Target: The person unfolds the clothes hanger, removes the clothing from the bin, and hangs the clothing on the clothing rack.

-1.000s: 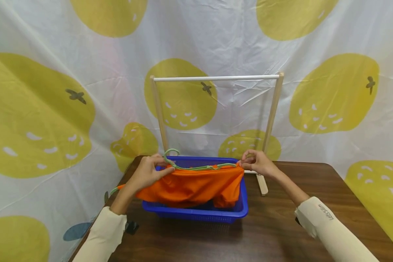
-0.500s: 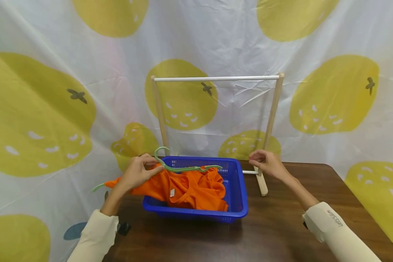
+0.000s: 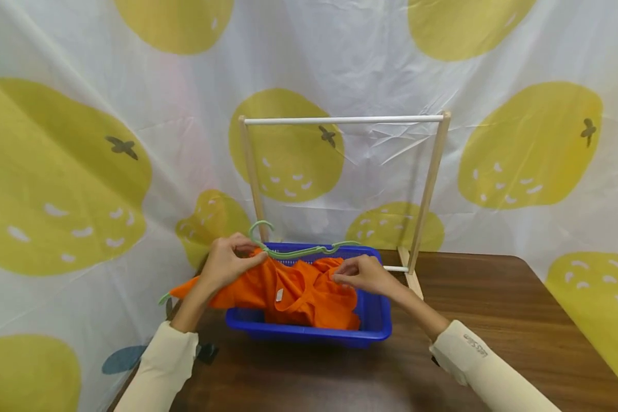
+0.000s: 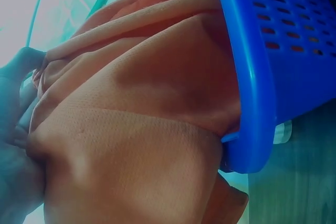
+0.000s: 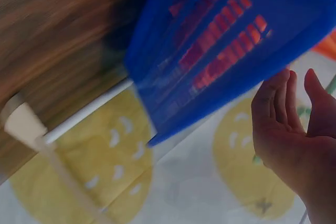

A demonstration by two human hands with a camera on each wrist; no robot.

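My left hand [image 3: 228, 263] pinches the orange shirt [image 3: 298, 303] together with the light green clothes hanger [image 3: 298, 252], just below its hook. One hanger tip pokes out of the cloth at the far left; the bare right arm of the hanger extends above the basket. In the left wrist view, orange cloth [image 4: 142, 129] is bunched between the fingers. Most of the shirt slumps into the blue basket [image 3: 304, 331], a white tag showing near its neckline. Over the shirt's right part hovers my right hand [image 3: 367, 276]; the right wrist view shows its thumb and fingers apart, holding nothing.
Behind the basket stands a rack with wooden posts [image 3: 428, 194] and a white top bar [image 3: 340, 120]. Its foot and lower white bar lie right of the basket. The brown wooden table [image 3: 474, 309] meets a lemon-patterned curtain [image 3: 381, 57] at the back.
My right hand let go of the shirt's right side, drew away rightward, then came back left over the cloth. The shirt's right part dropped into the basket, baring the hanger's right arm.
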